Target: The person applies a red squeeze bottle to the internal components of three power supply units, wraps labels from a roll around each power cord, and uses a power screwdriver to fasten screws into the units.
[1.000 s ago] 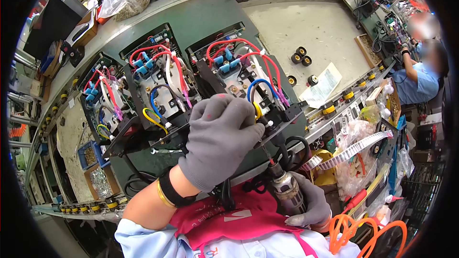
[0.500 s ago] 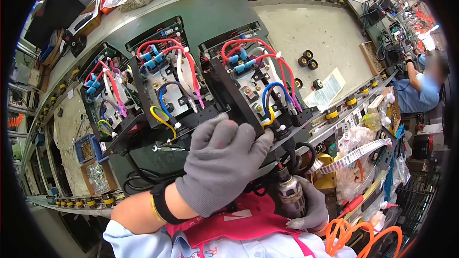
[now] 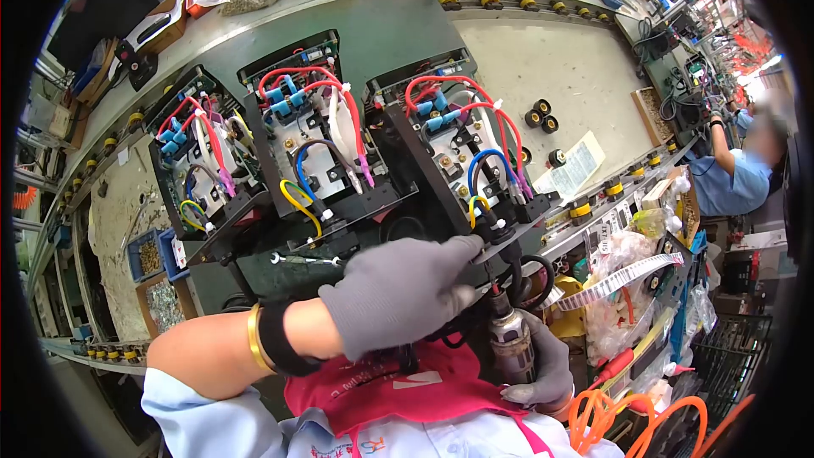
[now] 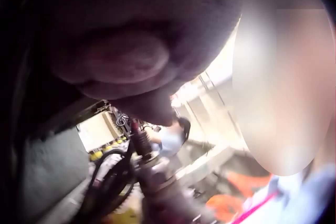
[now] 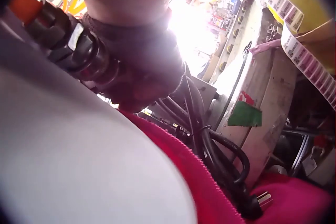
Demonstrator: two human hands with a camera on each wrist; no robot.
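Observation:
My gloved left hand (image 3: pixel 403 293) is at the near edge of the rightmost black unit (image 3: pixel 462 148), its index fingertip by the black cable fitting. Whether it pinches anything small is hidden. In the left wrist view, its fingers (image 4: pixel 123 58) look curled and dark above the driver's bit. My gloved right hand (image 3: pixel 549 365) grips a metal power driver (image 3: pixel 513 346), bit pointing up toward the unit's front edge. In the right wrist view, that hand (image 5: pixel 144 79) is wrapped round the dark driver (image 5: pixel 79 45). Red, blue and yellow-green wires run inside the unit.
Two similar open units (image 3: pixel 318 140) (image 3: pixel 199 153) stand to the left. A wrench (image 3: pixel 305 260) lies in front of them. Black cables (image 3: pixel 538 284) loop beside the driver, and an orange hose (image 3: pixel 593 416) coils at lower right. Another person (image 3: pixel 738 174) is at far right.
My left hand has turned flatter and lower, its knuckles dropping away from the unit while the fingertip stays near the fitting. My right hand keeps its grip on the driver.

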